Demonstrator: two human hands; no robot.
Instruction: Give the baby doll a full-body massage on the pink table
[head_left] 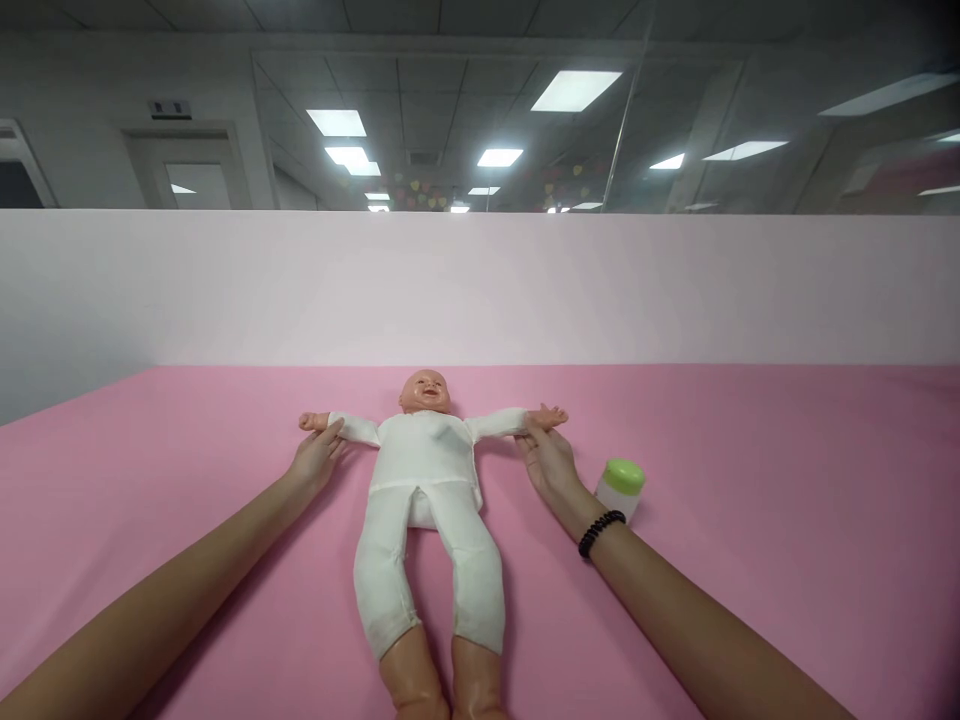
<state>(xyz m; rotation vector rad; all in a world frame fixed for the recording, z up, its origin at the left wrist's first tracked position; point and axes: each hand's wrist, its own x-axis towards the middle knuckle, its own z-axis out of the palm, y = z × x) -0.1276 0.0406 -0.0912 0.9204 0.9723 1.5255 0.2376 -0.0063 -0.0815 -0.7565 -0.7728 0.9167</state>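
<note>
A baby doll (426,450) with a white cloth body lies on its back on the pink surface (750,560), head away from me and legs towards me. Its arms are spread wide to both sides. My left hand (318,458) grips the doll's arm on the left, near the wrist. On the other side my right hand (549,460) holds the opposite forearm by the wrist, thumb on top. The doll's feet run past the lower edge of the view.
Beside my right wrist stands a small clear jar with a green lid (625,476), partly hidden by my arm. A pale raised panel (480,290) borders the far edge of the pink surface. Behind it are glass and a door (184,175).
</note>
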